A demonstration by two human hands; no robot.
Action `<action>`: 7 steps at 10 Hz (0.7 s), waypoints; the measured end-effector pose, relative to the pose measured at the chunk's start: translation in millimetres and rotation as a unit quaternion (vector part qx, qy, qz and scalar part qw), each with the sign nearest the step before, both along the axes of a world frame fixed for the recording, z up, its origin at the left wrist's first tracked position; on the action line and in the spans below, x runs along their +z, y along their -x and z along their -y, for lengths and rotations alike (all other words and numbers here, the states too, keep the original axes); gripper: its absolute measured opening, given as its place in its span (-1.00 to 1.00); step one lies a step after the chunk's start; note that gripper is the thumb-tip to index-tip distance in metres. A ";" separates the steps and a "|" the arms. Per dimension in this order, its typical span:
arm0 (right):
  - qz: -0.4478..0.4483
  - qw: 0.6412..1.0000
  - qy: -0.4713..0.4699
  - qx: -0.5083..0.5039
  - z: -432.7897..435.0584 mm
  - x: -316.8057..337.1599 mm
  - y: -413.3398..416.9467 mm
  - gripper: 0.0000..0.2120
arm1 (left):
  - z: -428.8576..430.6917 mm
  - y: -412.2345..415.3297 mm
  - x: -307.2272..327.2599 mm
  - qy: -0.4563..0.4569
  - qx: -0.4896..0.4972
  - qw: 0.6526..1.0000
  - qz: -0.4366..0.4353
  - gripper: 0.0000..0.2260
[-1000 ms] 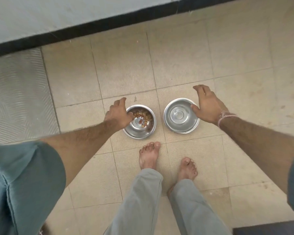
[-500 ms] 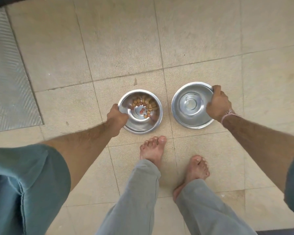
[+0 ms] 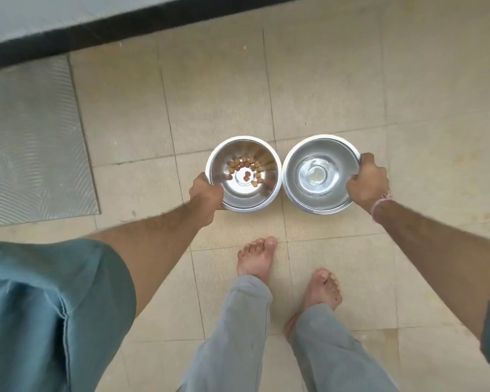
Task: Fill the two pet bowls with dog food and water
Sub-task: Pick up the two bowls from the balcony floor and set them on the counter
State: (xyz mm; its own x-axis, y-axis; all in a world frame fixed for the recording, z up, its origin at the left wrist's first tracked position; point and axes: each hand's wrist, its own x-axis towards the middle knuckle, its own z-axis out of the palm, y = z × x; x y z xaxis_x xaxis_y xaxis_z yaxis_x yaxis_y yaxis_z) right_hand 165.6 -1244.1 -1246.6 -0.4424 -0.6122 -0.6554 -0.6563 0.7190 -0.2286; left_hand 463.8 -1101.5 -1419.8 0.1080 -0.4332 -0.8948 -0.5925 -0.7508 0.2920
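The left hand (image 3: 206,194) grips the rim of the food bowl (image 3: 242,149), and the right hand (image 3: 368,181) grips the rim of the other bowl (image 3: 323,149). A grey mat (image 3: 31,142) lies beyond the left hand. The fingers under both bowls are hidden.

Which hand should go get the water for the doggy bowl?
Probably the right. The left hand grips the left steel bowl, which holds kibble. The right hand grips the rim of the right steel bowl, which has none in it.

Silver bowls (image 3: 320,205), brown kibble (image 3: 246,168), beige tiles (image 3: 408,108), grey ridged mat (image 3: 31,142), teal sleeves (image 3: 46,306), pink wristband (image 3: 381,203)
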 end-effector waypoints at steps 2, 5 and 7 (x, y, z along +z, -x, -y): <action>0.001 0.998 0.063 -0.016 38.4 104.7 8.9 -0.66 | -3.3 -3.9 0.9 0.097 -0.069 0.992 0.045 -0.49; -0.009 0.986 0.155 -0.058 81.0 287.8 33.0 -0.71 | 283.8 24.6 448.2 0.163 0.143 0.976 -0.001 -0.68; 0.005 0.967 0.238 -0.088 91.2 424.2 45.9 -0.65 | 292.5 42.7 602.3 0.239 0.145 0.960 -0.022 -0.64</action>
